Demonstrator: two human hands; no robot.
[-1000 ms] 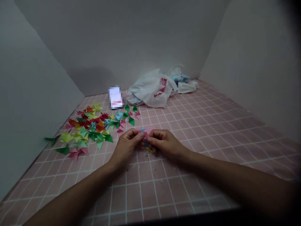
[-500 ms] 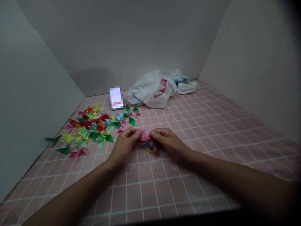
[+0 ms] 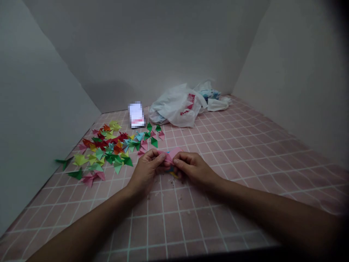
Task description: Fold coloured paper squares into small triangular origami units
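Between my two hands is a small piece of folded pink origami paper. My left hand pinches its left side with thumb and fingers. My right hand is closed on the right edge, thumb and forefinger pressed together. Beneath and behind the hands, bits of blue and yellow paper show on the cloth, mostly covered by the fingers. To the left lies a spread of folded paper cranes in green, yellow, red, orange, blue and pink.
A lit phone with a blurred screen stands behind the cranes. A white plastic bag with red print lies at the back, beside a blue-patterned packet. Pink checked cloth covers the table, with pale walls on three sides.
The view has shifted slightly. My right thumb and fingers have closed in a little on the pink paper, and less of the blue and yellow paper shows beneath.
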